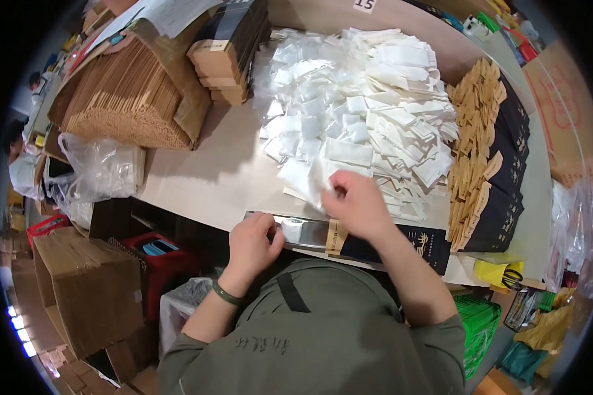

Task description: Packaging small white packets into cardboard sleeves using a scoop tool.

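Observation:
Along the near table edge lies a long dark pouch (422, 245) with a kraft-coloured band and a shiny, clear-looking left end. My left hand (252, 241) is closed at that shiny end, thumb and fingers pressed together on it. My right hand (357, 205) is just above the kraft band, its fingers pinched on a small white packet (319, 184), slightly blurred. Beyond it spreads a big heap of white paper packets (407, 85), with translucent packets (296, 85) on its left side.
Right of the heap stand rows of dark pouches with kraft tops (471, 151). Stacked kraft sheets (122, 99) and dark-and-kraft packs (224, 56) occupy the back left. Scissors (511, 277) lie by the right corner. Cardboard boxes (89, 283) and a green crate (476, 329) flank me.

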